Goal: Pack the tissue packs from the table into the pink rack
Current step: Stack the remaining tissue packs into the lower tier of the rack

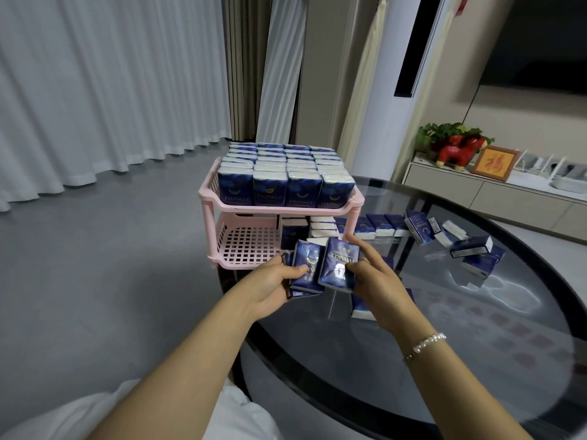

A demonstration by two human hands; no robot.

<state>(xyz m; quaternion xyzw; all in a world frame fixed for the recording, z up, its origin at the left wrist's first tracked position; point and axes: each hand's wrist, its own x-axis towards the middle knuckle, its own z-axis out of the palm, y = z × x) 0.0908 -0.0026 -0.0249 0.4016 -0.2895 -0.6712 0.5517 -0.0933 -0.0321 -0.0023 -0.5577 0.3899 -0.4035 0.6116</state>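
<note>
The pink rack (209,198) stands on the left edge of the round glass table (476,360). Its upper shelf is full of upright blue tissue packs (286,173). The lower shelf (244,242) holds a few packs (293,231) at its right side; its left part is bare grid. My left hand (270,282) grips a small stack of blue packs (306,266) just in front of the lower shelf. My right hand (371,274) pinches another blue pack (338,265) beside that stack. Several loose packs (422,228) lie farther right on the table.
One more pack (362,308) lies on the glass under my right hand. A low cabinet (444,185) with a red figurine (457,152) and a framed picture (494,165) stands behind the table. White curtains hang at the left over grey floor.
</note>
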